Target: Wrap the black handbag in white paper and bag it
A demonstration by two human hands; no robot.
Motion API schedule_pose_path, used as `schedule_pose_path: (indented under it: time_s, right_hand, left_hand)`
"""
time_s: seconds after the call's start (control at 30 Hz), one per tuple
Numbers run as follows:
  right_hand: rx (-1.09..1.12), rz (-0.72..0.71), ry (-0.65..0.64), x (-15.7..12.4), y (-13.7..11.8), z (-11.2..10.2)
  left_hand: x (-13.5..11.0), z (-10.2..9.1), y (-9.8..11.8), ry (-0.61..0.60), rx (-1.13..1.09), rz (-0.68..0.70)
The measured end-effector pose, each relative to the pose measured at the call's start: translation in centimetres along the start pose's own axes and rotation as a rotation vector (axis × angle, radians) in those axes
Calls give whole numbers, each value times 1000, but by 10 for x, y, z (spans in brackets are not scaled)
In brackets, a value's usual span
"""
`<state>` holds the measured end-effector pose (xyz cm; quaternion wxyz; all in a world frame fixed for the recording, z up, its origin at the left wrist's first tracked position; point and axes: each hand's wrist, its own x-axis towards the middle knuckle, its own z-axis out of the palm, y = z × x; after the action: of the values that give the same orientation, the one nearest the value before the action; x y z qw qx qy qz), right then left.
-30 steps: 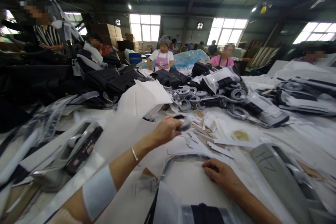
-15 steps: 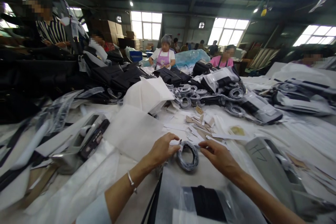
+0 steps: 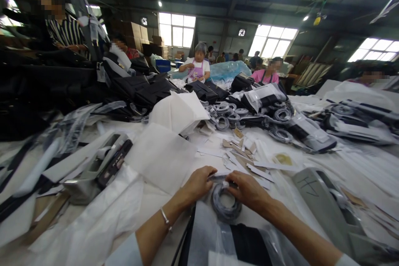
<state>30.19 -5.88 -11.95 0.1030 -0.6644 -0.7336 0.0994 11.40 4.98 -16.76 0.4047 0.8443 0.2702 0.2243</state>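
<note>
A grey coil of plastic-wrapped strap (image 3: 232, 212) stands out between my hands, just above the black bag part in clear plastic (image 3: 249, 241). My right hand (image 3: 247, 189) is closed on the coil's upper right side, thumb near the ring's opening. On the other side my left hand (image 3: 199, 182) is closed, fingers pinched on a short pale strip (image 3: 217, 178) that runs across to the right hand at the top of the coil. Whether this strip is the strap's end or only its wrapping, I cannot tell.
Grey tape dispensers stand at left (image 3: 90, 181) and right (image 3: 330, 208). Beyond my hands lie paper scraps (image 3: 238, 149), white sheets (image 3: 162, 153), several similar coils (image 3: 222, 110) and piled black bags (image 3: 140, 89). Co-workers (image 3: 198, 68) are across the table.
Both hands, apart beside the coil before, have come together and closed at its top. The coil sits slightly lower and further right in view, and a strip now spans between the hands.
</note>
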Motion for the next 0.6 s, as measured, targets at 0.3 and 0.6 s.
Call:
schedule_pose_path:
  time_s: [0.3, 0.6]
  right_hand:
    - [204, 180, 78, 15, -8, 19]
    - [270, 303, 44, 14, 7, 7]
  left_hand:
    - [10, 3, 1, -37, 19, 0]
    - [1, 14, 12, -54, 172, 6]
